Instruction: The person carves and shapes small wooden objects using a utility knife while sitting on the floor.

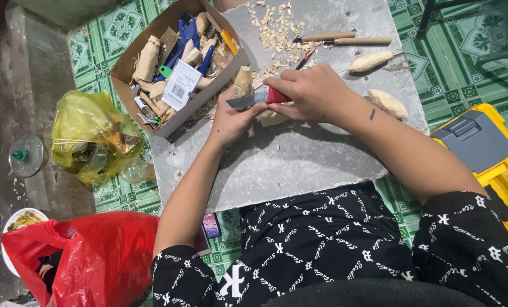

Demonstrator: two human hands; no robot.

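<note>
My left hand (231, 120) grips a pale wooden piece (243, 81) that sticks up above its fingers. My right hand (311, 91) is closed around a red-handled knife (253, 99), whose grey blade lies across the wood just above my left thumb. Both hands work over a grey slab (299, 162) resting on my lap. Pale wood shavings (274, 31) lie scattered at the slab's far side.
A cardboard box (171, 59) of wood pieces and tools sits at the slab's far left corner. Two wooden-handled tools (345, 38) and two carved wood blanks (379, 79) lie on the slab's right. Yellow bag (92, 133), red bag (98, 258) left; yellow toolbox (487, 150) right.
</note>
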